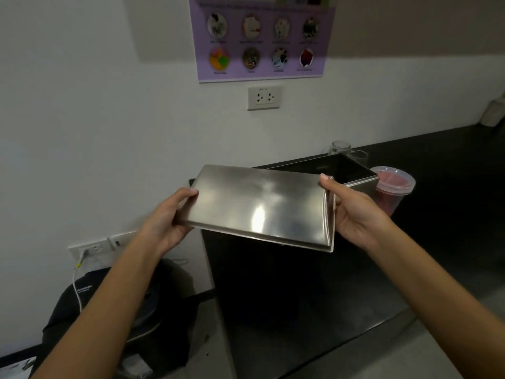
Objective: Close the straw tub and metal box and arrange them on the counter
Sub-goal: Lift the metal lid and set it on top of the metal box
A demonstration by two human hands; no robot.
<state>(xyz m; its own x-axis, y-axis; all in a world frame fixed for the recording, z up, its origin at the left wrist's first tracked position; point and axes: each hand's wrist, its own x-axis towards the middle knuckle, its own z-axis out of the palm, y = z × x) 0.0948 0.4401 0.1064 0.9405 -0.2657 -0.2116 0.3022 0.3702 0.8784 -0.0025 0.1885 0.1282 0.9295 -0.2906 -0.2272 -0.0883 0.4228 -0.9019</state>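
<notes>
A shiny rectangular metal lid point(259, 206) hangs tilted in the air in front of me. My left hand point(166, 220) grips its left short edge and my right hand point(352, 212) grips its right short edge. Behind the lid the open metal box point(355, 173) stands on the black counter point(437, 214), and the lid hides most of it. To the right of the box stands the straw tub point(393, 187), a clear plastic tub with red contents and a clear lid resting on top.
Clear glasses point(347, 151) stand behind the box by the white wall. A wall socket point(263, 97) and a purple poster point(259, 36) hang above. Left of the counter's end, a dark bag point(114, 318) and a white cable point(78, 285) lie low.
</notes>
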